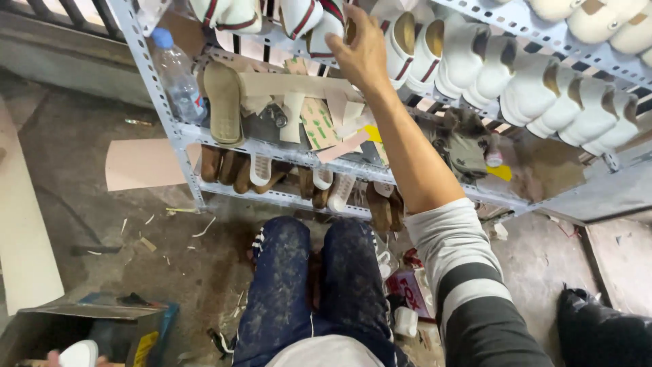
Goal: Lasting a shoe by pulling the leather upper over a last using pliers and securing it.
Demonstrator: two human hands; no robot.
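Observation:
My right hand reaches up to the top tier of a grey metal rack. Its fingers curl over the heel of a white shoe with red and dark stripes, which stands in a row of similar white shoes. My left hand barely shows at the bottom left corner, its fingertips around a white rounded shoe part. My knees in speckled dark blue trousers are below the rack.
A clear plastic bottle hangs at the rack's left post. Insoles, card patterns and brown soles fill the lower tiers. A cardboard box sits bottom left, a black bag bottom right, and scraps litter the concrete floor.

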